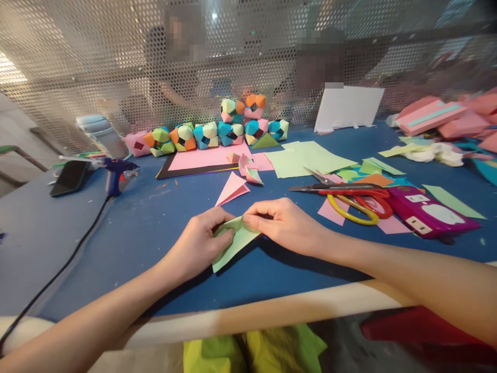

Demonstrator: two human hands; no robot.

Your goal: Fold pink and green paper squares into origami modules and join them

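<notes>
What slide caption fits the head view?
Left hand and right hand hold green paper before multicoloured paper polyhedra on a blue table.

A perforated screen (256,67) stands behind the blue, pale-edged tabletop (132,233), with a bright light patch (11,70) at far left.

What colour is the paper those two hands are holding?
The paper is light green, and it shows best in the head view.

Pale green paper (238,242), blue tabletop (145,228)
</notes>
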